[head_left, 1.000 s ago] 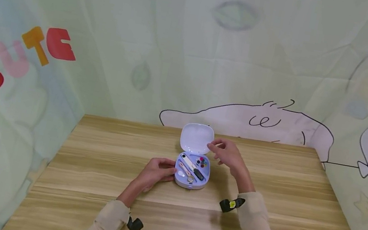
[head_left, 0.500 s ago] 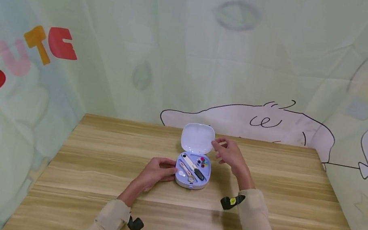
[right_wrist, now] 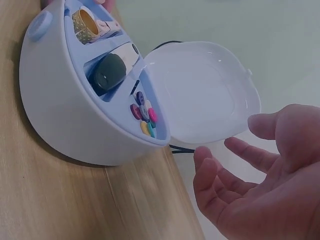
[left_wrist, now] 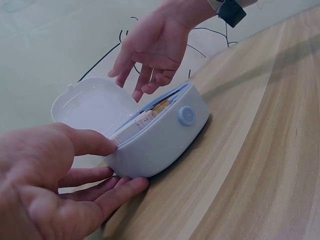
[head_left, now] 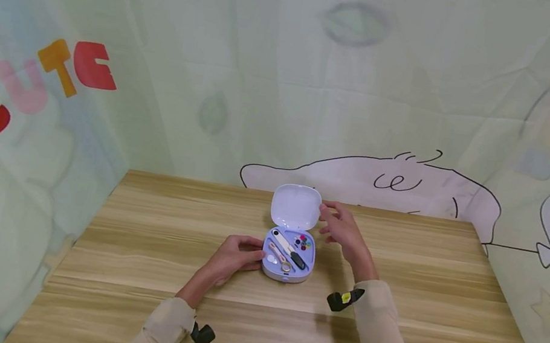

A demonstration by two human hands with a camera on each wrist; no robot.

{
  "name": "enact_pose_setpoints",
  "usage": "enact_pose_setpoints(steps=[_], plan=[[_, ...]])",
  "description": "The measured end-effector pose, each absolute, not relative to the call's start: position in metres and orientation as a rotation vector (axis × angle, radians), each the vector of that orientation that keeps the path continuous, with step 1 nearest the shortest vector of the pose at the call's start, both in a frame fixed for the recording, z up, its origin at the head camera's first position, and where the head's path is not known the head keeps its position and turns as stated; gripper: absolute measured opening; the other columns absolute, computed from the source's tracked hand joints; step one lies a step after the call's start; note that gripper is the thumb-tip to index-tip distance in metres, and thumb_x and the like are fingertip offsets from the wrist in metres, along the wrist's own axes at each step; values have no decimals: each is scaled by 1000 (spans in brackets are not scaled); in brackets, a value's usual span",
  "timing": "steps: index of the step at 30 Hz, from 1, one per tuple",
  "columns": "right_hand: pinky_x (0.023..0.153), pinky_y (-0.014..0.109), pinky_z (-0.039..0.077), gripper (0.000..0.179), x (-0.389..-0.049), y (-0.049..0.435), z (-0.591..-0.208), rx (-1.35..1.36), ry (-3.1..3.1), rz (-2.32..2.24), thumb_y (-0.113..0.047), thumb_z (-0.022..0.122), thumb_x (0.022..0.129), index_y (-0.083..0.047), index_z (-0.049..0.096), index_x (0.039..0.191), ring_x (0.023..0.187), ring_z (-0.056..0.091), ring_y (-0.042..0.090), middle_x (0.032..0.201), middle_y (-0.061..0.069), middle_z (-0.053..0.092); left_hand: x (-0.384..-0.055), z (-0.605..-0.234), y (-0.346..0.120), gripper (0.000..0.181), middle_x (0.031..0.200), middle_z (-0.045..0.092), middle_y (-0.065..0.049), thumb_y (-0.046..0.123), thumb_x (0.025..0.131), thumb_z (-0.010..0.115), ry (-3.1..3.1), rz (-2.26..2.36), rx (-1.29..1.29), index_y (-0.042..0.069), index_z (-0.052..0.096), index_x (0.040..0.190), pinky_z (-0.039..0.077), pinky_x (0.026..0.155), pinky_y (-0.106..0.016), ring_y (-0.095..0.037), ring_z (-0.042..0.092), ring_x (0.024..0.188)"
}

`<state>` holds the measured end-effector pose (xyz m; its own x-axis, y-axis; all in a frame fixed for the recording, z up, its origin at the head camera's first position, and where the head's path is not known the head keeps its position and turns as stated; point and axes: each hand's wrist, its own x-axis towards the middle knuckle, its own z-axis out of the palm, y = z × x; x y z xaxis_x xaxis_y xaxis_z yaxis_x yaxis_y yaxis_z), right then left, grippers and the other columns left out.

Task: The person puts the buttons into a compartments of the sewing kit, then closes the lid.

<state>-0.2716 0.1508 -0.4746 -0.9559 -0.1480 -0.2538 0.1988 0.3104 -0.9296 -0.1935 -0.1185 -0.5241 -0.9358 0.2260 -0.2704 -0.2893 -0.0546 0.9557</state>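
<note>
A pale blue-and-white sewing box (head_left: 267, 272) stands on the table, its lid (head_left: 295, 206) raised at the back. Inside lie coloured buttons (right_wrist: 145, 114), a gold patterned ring like a thimble (right_wrist: 85, 26), a long white piece with a dark rounded end (right_wrist: 109, 71), and a white strip with printed numbers (left_wrist: 144, 121). My left hand (head_left: 232, 257) holds the box's left side, thumb at the rim and fingers along the wall. Beside the lid's right edge is my right hand (head_left: 343, 231), its fingers loosely bent and its thumb tip right at the edge.
The wooden table (head_left: 181, 204) reaches back to a printed cloth backdrop (head_left: 179, 56). More cloth hangs at both sides. A small dark camera sits on each wrist, the left one (head_left: 203, 335) low over the table, the right one (head_left: 337, 301) near the box's front right.
The right hand has drawn back a little from the lid's inner face to its right edge. Left hand and box stay in place.
</note>
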Motion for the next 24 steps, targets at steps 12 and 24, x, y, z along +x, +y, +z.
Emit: enact_pose_setpoints(steps=[12, 24], plan=[[81, 42, 58, 50, -273, 149, -477, 60, 2269, -1722, -43, 49, 110, -11, 50, 149, 101, 63, 36, 129, 22, 60, -193, -523, -119, 39, 130, 57, -31, -3, 100, 64, 1896, 2037, -58, -17, 54, 135, 60, 96, -41, -24, 67, 105], [74, 39, 55, 42, -271, 151, -478, 60, 2291, -1741, -37, 50, 111, -12, 56, 144, 97, 61, 40, 122, 20, 64, -192, -521, -117, 38, 129, 57, -31, -5, 100, 64, 1897, 2038, -73, -18, 55, 134, 60, 97, -41, -24, 67, 104]])
